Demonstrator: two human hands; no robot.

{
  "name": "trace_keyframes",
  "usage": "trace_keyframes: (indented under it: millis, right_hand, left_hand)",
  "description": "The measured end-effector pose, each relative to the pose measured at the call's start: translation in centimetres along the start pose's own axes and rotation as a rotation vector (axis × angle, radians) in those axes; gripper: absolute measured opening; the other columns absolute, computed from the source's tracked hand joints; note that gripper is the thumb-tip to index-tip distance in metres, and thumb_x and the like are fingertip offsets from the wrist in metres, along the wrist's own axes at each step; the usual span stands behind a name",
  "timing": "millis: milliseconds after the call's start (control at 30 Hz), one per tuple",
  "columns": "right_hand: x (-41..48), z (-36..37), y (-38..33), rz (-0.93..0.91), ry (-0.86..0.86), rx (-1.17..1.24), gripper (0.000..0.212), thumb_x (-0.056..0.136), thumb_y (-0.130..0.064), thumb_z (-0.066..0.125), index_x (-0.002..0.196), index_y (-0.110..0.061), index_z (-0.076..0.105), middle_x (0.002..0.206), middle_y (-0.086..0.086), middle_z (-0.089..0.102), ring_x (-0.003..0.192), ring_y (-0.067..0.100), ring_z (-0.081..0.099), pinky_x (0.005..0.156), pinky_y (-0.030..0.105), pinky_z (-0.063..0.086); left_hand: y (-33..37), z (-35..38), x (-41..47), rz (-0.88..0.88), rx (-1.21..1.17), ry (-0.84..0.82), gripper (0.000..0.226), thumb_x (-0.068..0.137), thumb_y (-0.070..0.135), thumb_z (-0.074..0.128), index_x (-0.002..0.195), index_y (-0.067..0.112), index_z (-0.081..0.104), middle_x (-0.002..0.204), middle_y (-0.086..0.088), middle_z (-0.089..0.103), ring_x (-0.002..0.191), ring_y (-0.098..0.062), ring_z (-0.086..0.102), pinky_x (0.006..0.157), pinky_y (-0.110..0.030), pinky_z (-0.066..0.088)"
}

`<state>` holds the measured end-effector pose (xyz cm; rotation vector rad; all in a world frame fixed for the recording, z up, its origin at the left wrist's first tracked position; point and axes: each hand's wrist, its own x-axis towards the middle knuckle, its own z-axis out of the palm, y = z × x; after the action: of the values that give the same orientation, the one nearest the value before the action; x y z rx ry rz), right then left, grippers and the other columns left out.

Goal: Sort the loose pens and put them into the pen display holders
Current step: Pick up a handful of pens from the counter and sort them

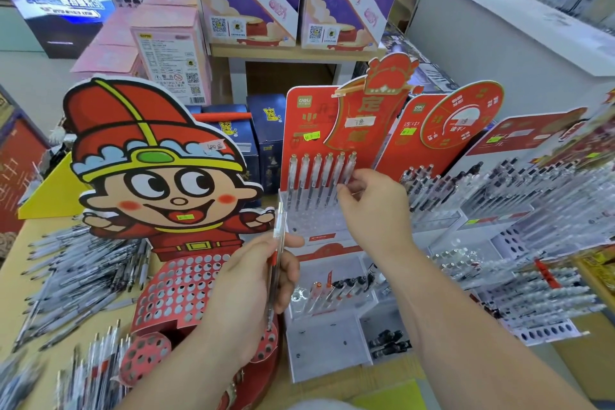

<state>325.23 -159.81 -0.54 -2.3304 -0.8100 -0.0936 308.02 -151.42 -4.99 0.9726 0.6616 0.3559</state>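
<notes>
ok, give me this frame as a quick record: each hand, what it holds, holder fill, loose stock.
left hand: grips one clear pen with red trim, roughly upright
right hand: pinches rightmost pen of the back row
clear holder: six pens standing in back row, nearer rows show none
cartoon holder: visible holes hold no pens
loose pens: heaped left of cartoon holder
other displays: to the right, packed with pens

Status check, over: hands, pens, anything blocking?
Left hand grips a spare pen, near upright. Right hand pinches the end pen in the red holder, six standing. Nothing blocking the front holes.
</notes>
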Motion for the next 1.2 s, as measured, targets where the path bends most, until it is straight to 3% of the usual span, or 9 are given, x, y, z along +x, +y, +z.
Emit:
trace_keyframes:
  millis: [133, 233, 367, 533, 700, 900, 1133, 1200]
  right_hand:
    - [-2.2, -1.5, -0.6, 0.017, 0.028, 0.140, 0.033, 0.094, -0.036, 0.065, 0.120, -0.015, 0.068, 0.085, -0.010, 0.068, 0.078, 0.005, 0.062, 0.075, 0.029, 0.052]
    - [-3.5, -3.2, -1.4, -0.003, -0.084, 0.297, 0.023, 0.091, -0.042, 0.068, 0.105, -0.024, 0.073, 0.080, -0.016, 0.067, 0.079, -0.001, 0.062, 0.066, 0.011, 0.048]
    - [-3.9, -4.5, -2.3, 0.018, -0.307, 0.598, 0.008, 0.090, -0.027, 0.074, 0.091, -0.020, 0.076, 0.075, -0.005, 0.071, 0.069, 0.006, 0.065, 0.063, 0.018, 0.052]
    - [-4.2, -5.1, -1.7, 0.034, -0.238, 0.710, 0.004, 0.088, -0.024, 0.076, 0.085, -0.022, 0.076, 0.068, -0.003, 0.070, 0.063, 0.010, 0.066, 0.057, 0.016, 0.049]
    - [-3.8, -6.1, -0.7, 0.080, -0.247, 0.870, 0.007, 0.085, -0.020, 0.079, 0.091, -0.024, 0.076, 0.079, 0.003, 0.075, 0.070, 0.019, 0.073, 0.058, 0.022, 0.054]
    - [-2.5, -7.9, 0.0, 0.015, -0.226, 0.810, 0.007, 0.087, -0.014, 0.077, 0.092, -0.018, 0.075, 0.076, 0.003, 0.075, 0.070, 0.019, 0.073, 0.057, 0.022, 0.055]
    - [-0.2, -9.4, -0.1, -0.120, -0.325, 0.657, 0.015, 0.080, -0.013, 0.083, 0.092, -0.018, 0.075, 0.076, -0.003, 0.075, 0.069, 0.014, 0.073, 0.064, 0.020, 0.055]
    - [0.6, -9.9, -0.2, -0.146, -0.304, 0.656, 0.015, 0.079, -0.013, 0.083, 0.089, -0.020, 0.074, 0.074, -0.004, 0.074, 0.067, 0.014, 0.072, 0.063, 0.018, 0.054]
  left_hand:
    - [0.7, 0.4, -1.2, 0.114, 0.088, -0.085, 0.028, 0.101, 0.033, 0.049, 0.100, 0.023, 0.075, 0.066, -0.011, 0.060, 0.042, -0.019, 0.046, 0.039, -0.028, 0.036]
    - [1.3, 0.9, -1.6, 0.172, 0.191, -0.126, 0.018, 0.096, 0.037, 0.057, 0.102, 0.027, 0.071, 0.068, -0.007, 0.060, 0.045, -0.016, 0.045, 0.042, -0.023, 0.036]
    - [2.0, 2.4, -1.8, 0.222, 0.289, -0.153, 0.015, 0.102, 0.026, 0.057, 0.093, 0.026, 0.069, 0.066, -0.007, 0.058, 0.046, -0.013, 0.041, 0.044, -0.021, 0.035]
    - [2.0, 4.1, -2.1, 0.275, 0.377, -0.129, 0.037, 0.108, 0.024, 0.041, 0.095, 0.037, 0.073, 0.074, -0.005, 0.067, 0.058, -0.015, 0.046, 0.052, -0.023, 0.038]
    - [2.0, 5.4, -2.3, 0.403, 0.456, -0.100, 0.039, 0.106, 0.014, 0.045, 0.097, 0.038, 0.073, 0.072, 0.010, 0.062, 0.063, -0.008, 0.051, 0.060, -0.016, 0.044]
    - [2.2, 6.2, -1.5, 0.465, 0.556, -0.100, 0.033, 0.103, 0.016, 0.053, 0.105, 0.045, 0.069, 0.081, 0.013, 0.064, 0.073, -0.001, 0.058, 0.070, -0.015, 0.048]
    - [2.2, 6.9, -1.0, 0.494, 0.478, -0.089, 0.033, 0.101, 0.013, 0.058, 0.106, 0.043, 0.070, 0.086, 0.002, 0.064, 0.079, -0.018, 0.060, 0.071, -0.025, 0.055]
    - [2.2, 6.9, -0.9, 0.512, 0.474, -0.053, 0.032, 0.100, 0.014, 0.061, 0.109, 0.043, 0.069, 0.092, 0.008, 0.066, 0.085, -0.011, 0.064, 0.071, -0.017, 0.053]
